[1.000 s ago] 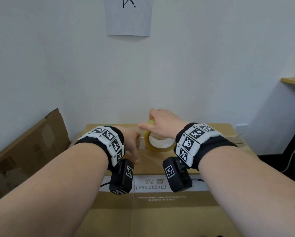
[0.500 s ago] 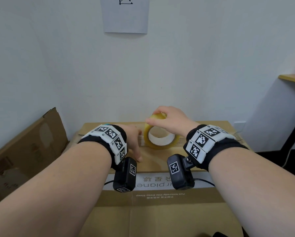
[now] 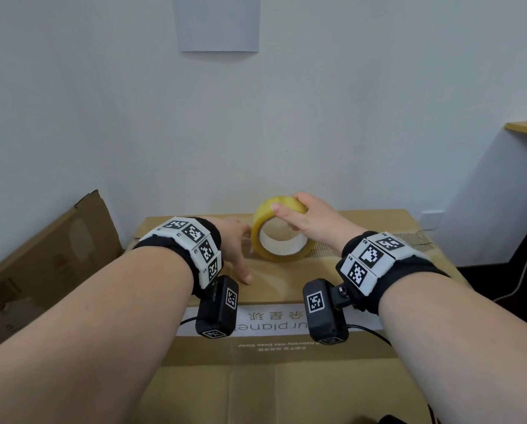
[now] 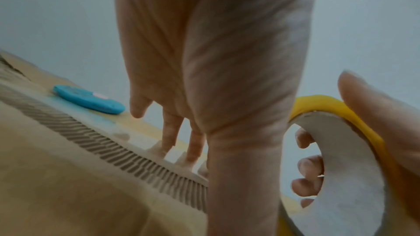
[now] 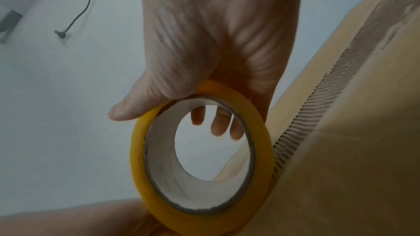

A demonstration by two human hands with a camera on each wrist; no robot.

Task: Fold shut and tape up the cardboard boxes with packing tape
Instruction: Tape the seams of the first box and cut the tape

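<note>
A spare flattened carton (image 3: 42,255) leaned against the wall at far left. The left hand (image 3: 233,240) lay with fingers straight, pressing on the closed cardboard box (image 3: 286,377) near a blue object (image 4: 88,99). Just right of it, the tape roll (image 3: 279,232) stood on edge on the box top, the right hand (image 3: 312,220) curled over its upper rim, gripping it.

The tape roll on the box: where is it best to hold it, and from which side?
Probably from above, across its width: the tape roll stands on edge on the cardboard box, so thumb and fingers can clamp its flat faces over the top arc, as the right hand does.
</note>
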